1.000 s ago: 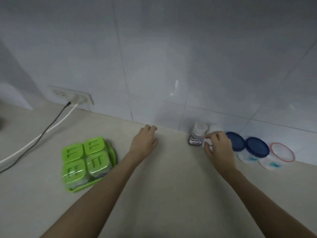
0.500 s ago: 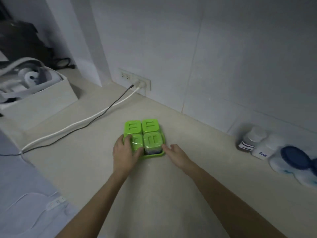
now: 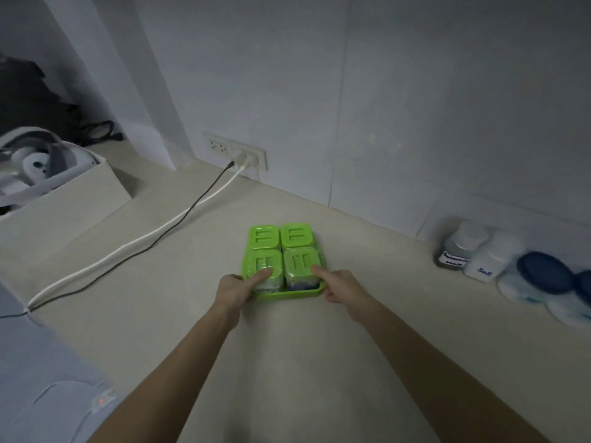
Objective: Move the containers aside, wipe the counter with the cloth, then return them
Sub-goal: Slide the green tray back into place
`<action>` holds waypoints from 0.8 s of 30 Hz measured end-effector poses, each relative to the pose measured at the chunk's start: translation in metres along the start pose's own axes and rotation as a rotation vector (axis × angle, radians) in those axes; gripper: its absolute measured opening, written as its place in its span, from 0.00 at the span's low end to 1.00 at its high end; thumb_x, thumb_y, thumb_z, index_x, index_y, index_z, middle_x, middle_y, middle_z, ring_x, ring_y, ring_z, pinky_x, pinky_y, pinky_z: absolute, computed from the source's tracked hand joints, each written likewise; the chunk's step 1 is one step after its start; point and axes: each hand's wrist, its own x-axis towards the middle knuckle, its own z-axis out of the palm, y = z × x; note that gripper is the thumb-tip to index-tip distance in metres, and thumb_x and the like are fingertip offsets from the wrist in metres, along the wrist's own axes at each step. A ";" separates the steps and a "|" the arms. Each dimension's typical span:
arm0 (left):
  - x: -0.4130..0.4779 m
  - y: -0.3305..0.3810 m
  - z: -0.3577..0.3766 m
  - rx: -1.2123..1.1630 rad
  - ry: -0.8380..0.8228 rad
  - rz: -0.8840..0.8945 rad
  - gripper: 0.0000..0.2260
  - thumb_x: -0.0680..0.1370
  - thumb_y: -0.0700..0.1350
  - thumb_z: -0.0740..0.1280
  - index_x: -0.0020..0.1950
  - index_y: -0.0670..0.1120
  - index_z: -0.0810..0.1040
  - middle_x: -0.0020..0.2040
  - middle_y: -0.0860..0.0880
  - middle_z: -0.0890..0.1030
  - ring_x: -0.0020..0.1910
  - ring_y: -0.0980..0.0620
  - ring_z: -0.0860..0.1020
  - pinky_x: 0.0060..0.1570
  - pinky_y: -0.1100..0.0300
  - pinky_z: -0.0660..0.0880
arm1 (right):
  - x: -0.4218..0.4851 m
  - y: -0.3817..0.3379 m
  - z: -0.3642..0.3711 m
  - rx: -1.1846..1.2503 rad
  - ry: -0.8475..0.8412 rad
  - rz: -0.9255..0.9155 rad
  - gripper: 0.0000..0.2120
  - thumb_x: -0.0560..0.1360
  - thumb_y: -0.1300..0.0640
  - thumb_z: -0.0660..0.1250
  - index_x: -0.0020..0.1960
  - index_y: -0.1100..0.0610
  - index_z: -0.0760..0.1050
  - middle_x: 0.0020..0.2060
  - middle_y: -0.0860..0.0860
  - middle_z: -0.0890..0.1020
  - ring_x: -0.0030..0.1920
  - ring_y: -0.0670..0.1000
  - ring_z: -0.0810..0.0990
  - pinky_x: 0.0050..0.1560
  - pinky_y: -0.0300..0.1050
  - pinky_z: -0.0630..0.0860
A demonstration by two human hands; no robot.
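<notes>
Green tray [image 3: 289, 294] of four lidded tubs sits on the beige counter [image 3: 287, 362], clamped at its near corners by the left hand [image 3: 235, 290] and right hand [image 3: 340, 287], thumbs on lids. Beyond the grip: grey tiled wall [image 3: 415, 107]; rightward, jars [image 3: 479, 251].

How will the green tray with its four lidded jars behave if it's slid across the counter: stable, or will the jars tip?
Probably stable: the green tray is low and wide, flat on the counter. Its raised rim and tight two-by-two packing should keep the jars from toppling. Likely moderately heavy, since the front jars look filled; the left hand and right hand both grip it.
</notes>
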 end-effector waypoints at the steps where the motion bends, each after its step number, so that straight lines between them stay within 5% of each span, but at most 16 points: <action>1: 0.001 0.004 0.013 0.029 -0.022 0.025 0.17 0.64 0.52 0.80 0.39 0.40 0.82 0.37 0.46 0.84 0.37 0.49 0.81 0.43 0.58 0.78 | 0.000 0.003 -0.012 0.014 0.032 0.008 0.19 0.71 0.43 0.69 0.37 0.60 0.75 0.29 0.54 0.74 0.31 0.51 0.73 0.40 0.46 0.71; 9: 0.010 0.028 0.138 0.226 -0.234 0.120 0.27 0.63 0.58 0.78 0.47 0.36 0.81 0.38 0.47 0.80 0.35 0.52 0.76 0.34 0.61 0.71 | -0.006 0.038 -0.126 0.089 0.286 0.075 0.19 0.70 0.42 0.69 0.32 0.57 0.76 0.30 0.55 0.77 0.30 0.51 0.74 0.39 0.46 0.70; 13: 0.014 0.027 0.179 0.280 -0.343 0.153 0.26 0.65 0.56 0.78 0.49 0.36 0.81 0.49 0.37 0.84 0.40 0.50 0.78 0.41 0.58 0.72 | -0.012 0.061 -0.156 0.105 0.339 0.092 0.20 0.71 0.40 0.68 0.31 0.55 0.76 0.29 0.51 0.77 0.30 0.48 0.75 0.38 0.43 0.71; 24: 0.028 0.050 0.229 0.386 -0.383 0.271 0.20 0.68 0.56 0.76 0.47 0.41 0.84 0.48 0.41 0.86 0.47 0.46 0.82 0.50 0.52 0.77 | 0.001 0.066 -0.172 0.181 0.512 0.048 0.24 0.75 0.41 0.64 0.50 0.64 0.81 0.50 0.60 0.83 0.51 0.57 0.81 0.49 0.45 0.72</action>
